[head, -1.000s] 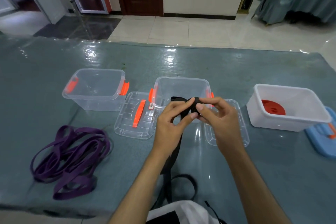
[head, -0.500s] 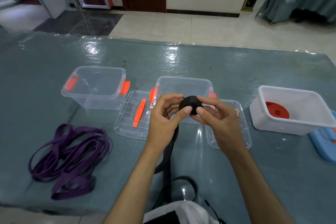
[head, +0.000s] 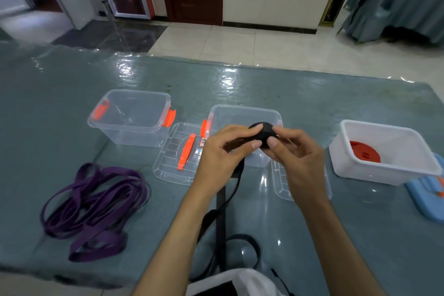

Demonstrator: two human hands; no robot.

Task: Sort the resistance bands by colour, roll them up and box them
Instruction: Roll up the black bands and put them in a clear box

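Held up above the tabletop's middle, before the centre clear box (head: 242, 115): a black band (head: 263, 132) rolled tight, pinched between left hand (head: 224, 151) and right hand (head: 294, 154), tail trailing toward the near edge; purple bands (head: 93, 209) heaped near the near-left corner.

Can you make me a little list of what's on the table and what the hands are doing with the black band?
left hand: holds the black band's loose strap
right hand: pinches the black band's roll
black band: partly rolled, its tail hanging down to the table edge
purple bands: loose pile, left side of the table, not rolled
left clear box: open, nothing in it
middle clear box: open, behind the hands
white box: open, red roll inside
clear lid: flat between the clear boxes
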